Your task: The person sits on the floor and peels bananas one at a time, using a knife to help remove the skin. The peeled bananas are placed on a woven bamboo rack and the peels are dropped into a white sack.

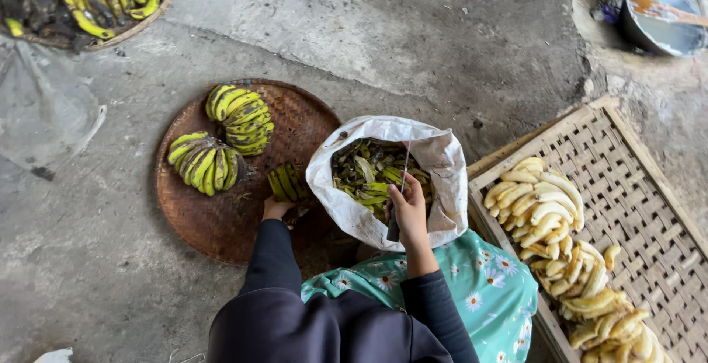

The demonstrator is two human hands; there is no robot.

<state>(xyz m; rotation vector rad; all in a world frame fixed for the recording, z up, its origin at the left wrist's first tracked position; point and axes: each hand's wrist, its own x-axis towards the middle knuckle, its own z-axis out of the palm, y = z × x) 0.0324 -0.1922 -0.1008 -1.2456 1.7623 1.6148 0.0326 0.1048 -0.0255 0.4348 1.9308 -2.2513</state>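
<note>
Knife (400,186) in right hand (409,212) fingers (above bag), bananas (287,183) at left hand (276,207) fingers.

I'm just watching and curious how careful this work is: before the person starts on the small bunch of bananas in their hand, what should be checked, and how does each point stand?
1. Left hand has the small bunch of bananas in its grip: ok, held over the round woven tray.
2. Right hand has the knife in its grip: ok, blade pointing up and away over the white sack.
3. Blade apart from the left hand: ok, the sack lies between them.
4. Sack open for peels: ok, mouth wide, peels inside.
5. Room on the rectangular woven tray for peeled bananas: ok, much bare weave.
6. Blade sharpness: cannot tell.
</note>
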